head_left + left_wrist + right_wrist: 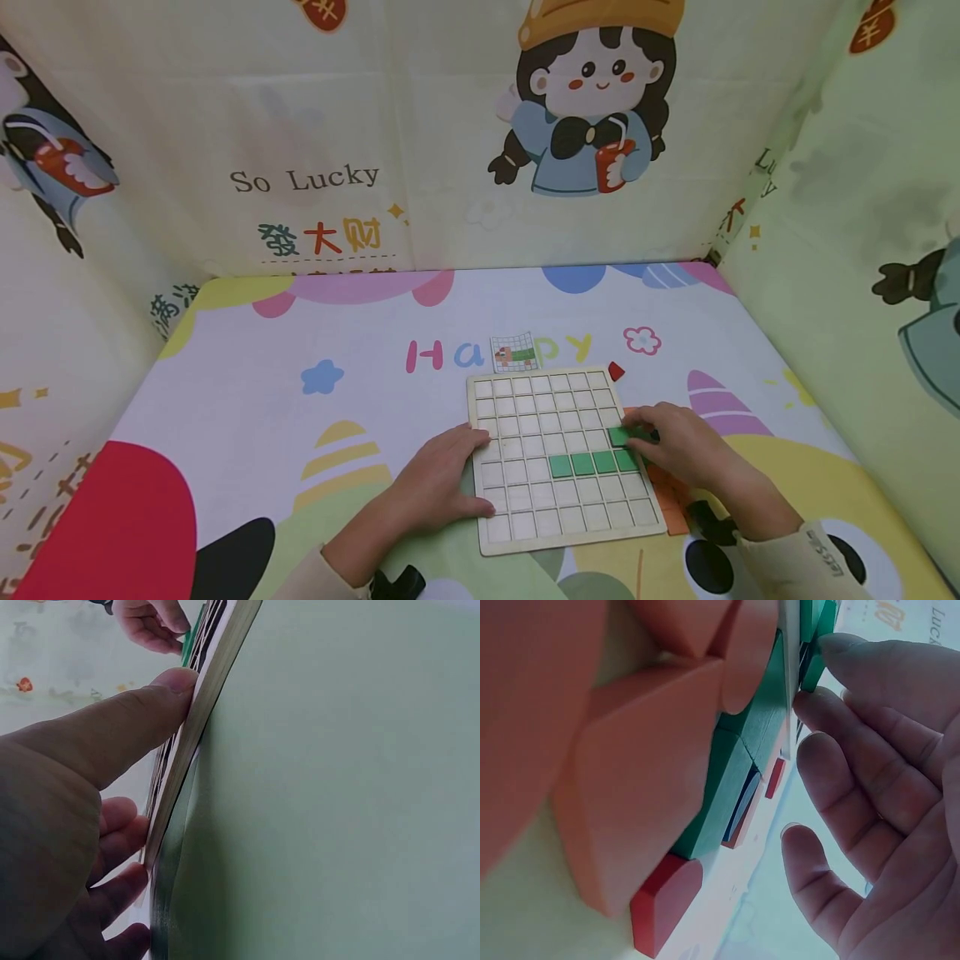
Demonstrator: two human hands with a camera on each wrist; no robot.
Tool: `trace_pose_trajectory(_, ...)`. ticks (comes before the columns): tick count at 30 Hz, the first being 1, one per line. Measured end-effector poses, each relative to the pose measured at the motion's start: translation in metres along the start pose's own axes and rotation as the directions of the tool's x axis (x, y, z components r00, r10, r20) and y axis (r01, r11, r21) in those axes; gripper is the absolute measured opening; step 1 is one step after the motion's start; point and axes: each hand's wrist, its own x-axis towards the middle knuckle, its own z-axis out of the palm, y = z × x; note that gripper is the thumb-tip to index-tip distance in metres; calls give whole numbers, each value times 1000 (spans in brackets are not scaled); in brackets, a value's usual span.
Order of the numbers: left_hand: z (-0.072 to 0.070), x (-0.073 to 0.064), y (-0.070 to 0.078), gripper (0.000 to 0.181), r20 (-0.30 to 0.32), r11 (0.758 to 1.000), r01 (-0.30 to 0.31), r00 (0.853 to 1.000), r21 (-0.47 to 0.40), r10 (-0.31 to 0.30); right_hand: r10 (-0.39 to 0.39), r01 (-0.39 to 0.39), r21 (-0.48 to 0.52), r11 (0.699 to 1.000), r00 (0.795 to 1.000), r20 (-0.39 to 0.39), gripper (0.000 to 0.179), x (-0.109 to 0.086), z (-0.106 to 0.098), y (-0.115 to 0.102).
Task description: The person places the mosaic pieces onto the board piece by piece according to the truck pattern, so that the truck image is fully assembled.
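A pale wooden grid board [517,529] lies on the table, with several green square tiles [582,464] in a row across its right half. My right hand [682,442] is at the board's right edge. Its thumb and index finger pinch a green square tile [823,656] over the cell above that row's right end, while the other fingers spread apart in the right wrist view. On the opposite side, my left hand [435,483] touches the left rim with thumb and index finger. The left wrist view shows that thumb on the rim and the other fingers along the edge.
Beside the board's right edge lie orange pieces [637,772], green blocks [720,780] and a red piece [664,907]. Another small red piece [617,371] is near the top right corner. A printed pattern card [515,353] lies just behind the board. Printed cloth walls surround the table.
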Motion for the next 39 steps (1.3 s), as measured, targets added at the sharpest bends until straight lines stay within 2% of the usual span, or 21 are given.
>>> trace_pose_trajectory(24, 1, 0, 1, 77, -1, 1000, 7, 1000, -6, -7, 14, -14, -4, 1000, 1000, -2, 24, 1, 2, -1)
trace_pose_trajectory(29, 1, 0, 0, 77, -4, 1000, 3, 1000, -3, -3, 18, -18, 11, 1000, 1000, 4, 27, 0, -2, 1)
trace_pose_trajectory(36, 0, 0, 1, 77, 0, 1000, 3, 1000, -1, -3, 3, -2, 11, 1000, 998, -64, 26, -3, -12, 8)
trace_pose_trajectory(39, -1, 0, 1, 77, 6, 1000, 12, 1000, -3, -12, 25, -24, 32, 999, 999, -48, 24, -5, -15, 11)
